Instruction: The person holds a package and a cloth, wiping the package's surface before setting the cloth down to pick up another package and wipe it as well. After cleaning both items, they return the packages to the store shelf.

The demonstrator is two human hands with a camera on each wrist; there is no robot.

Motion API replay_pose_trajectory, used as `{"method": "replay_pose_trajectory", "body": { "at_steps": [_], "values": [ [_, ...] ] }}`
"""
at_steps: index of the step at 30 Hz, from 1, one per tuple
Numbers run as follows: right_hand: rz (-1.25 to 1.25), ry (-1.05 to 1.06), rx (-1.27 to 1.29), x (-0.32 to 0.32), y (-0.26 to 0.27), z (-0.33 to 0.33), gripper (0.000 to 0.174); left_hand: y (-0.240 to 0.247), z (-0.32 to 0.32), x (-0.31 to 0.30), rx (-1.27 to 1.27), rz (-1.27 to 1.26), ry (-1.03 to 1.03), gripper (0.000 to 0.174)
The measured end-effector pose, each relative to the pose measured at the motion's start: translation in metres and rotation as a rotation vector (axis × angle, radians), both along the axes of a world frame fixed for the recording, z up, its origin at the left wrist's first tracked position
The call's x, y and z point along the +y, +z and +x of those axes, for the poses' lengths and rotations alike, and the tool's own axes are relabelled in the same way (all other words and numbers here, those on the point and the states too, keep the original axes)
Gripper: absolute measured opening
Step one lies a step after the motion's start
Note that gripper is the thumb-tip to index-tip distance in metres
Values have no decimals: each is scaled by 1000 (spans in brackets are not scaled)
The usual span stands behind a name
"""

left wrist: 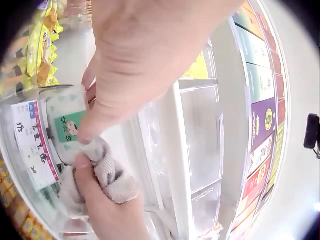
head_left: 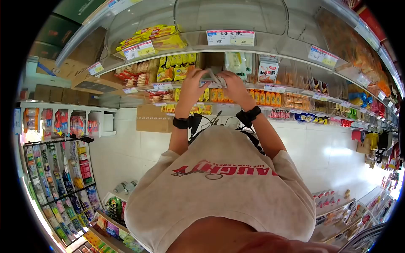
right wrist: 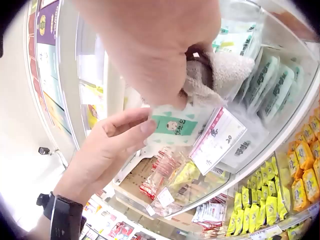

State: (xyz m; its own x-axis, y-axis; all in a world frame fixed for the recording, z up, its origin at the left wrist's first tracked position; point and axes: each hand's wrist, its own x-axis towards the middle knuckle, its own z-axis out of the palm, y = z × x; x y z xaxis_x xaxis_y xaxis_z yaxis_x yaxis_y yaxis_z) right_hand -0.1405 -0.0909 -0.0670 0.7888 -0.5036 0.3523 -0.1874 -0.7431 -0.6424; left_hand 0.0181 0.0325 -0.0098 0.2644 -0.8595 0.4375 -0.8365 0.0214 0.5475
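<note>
A white packet with a green label and cartoon face (left wrist: 70,127) (right wrist: 175,126) is between the hands, beside a price tag on the bin front. My left hand (head_left: 190,90) (left wrist: 142,55) (right wrist: 107,150) pinches its edge, thumb on the front and fingers behind. My right hand (head_left: 236,89) (left wrist: 107,205) (right wrist: 155,50) grips a grey-white cloth (left wrist: 112,175) (right wrist: 207,80) against the packet. Part of the cloth is hidden by the right hand in the right wrist view.
Clear bins of similar packets (right wrist: 272,82), yellow snack packs (head_left: 175,67) and orange packs (right wrist: 302,155) surround the hands. A clear upper shelf (head_left: 230,17) overhangs them. A cardboard box (head_left: 154,119) stands below; stocked racks (head_left: 63,181) are at the left.
</note>
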Motion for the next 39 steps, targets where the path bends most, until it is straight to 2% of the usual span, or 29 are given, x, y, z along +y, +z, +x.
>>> {"method": "replay_pose_trajectory", "body": {
  "at_steps": [4,7,11,13,16,19,23,26,29,32,34,35,37,39],
  "values": [
    [32,-64,0,5,12,-3,46,-9,11,7,53,-23,56,25],
    [30,9,-60,4,19,-8,46,-13,21,10,63,119,4,19],
    [87,90,-44,1,28,-15,48,-14,21,4,63,46,-26,17],
    [61,61,-58,-1,15,-13,49,-16,22,-2,99,60,-44,19],
    [36,5,-4,-4,6,-12,49,-18,19,-6,12,34,-61,21],
    [-7,-79,17,-5,10,-11,47,-13,16,-3,-28,-62,-89,18],
    [32,-119,-10,-2,23,-13,44,-27,24,-4,66,-72,-139,14],
    [101,-16,-69,-3,25,-18,38,-25,28,-6,69,-49,-124,13],
    [305,-49,-115,3,35,-18,35,-13,22,-6,160,-39,-107,13],
    [432,-69,-226,7,48,-21,42,-1,17,-7,335,-64,-124,12],
    [320,-59,-311,9,51,-22,40,7,14,-5,399,-129,-128,13],
    [264,-55,-353,9,53,-22,39,12,12,-4,344,-168,-161,13],
    [228,-34,-417,14,58,-20,35,26,5,-1,237,-246,-225,13],
    [259,-30,-410,19,63,-21,31,43,-11,6,312,-260,-239,12]
  ]
}}
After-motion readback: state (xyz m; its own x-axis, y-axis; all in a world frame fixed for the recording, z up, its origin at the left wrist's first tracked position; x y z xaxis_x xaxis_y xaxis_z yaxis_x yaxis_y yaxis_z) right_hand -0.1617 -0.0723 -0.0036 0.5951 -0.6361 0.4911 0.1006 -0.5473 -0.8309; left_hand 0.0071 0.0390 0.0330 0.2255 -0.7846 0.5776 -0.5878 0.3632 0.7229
